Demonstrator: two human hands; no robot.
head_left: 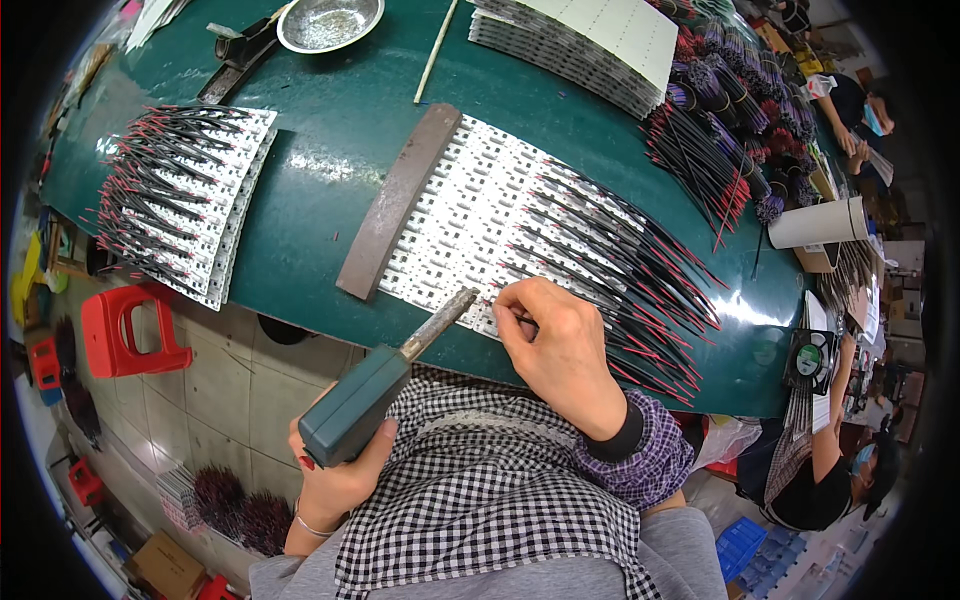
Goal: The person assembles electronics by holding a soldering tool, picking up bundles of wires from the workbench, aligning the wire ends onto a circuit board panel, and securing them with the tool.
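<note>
"What's sitting farthest left?"

"A red stool is standing beyond the green table's front edge, and 1 wired sheet is lying above it, its near corner reaching that edge."

"Any room next?"

"A wide strip of tabletop is showing between that sheet and 1 dark bar."

"The left hand?"

"Its fingers are wrapping closed around a green soldering tool, whose metal tip is pointing over the white board's near edge."

"Where's the board lying?"

"Flat on the table, the bar running along its left edge, black-and-red wires fanning past its right."

"The right hand?"

"Thumb and index finger are bending close together just beside the tip; I can't tell whether they're pinching a wire."

"Farther right?"

"Green tabletop is showing between the fanned wires and a loose bundle."
</note>
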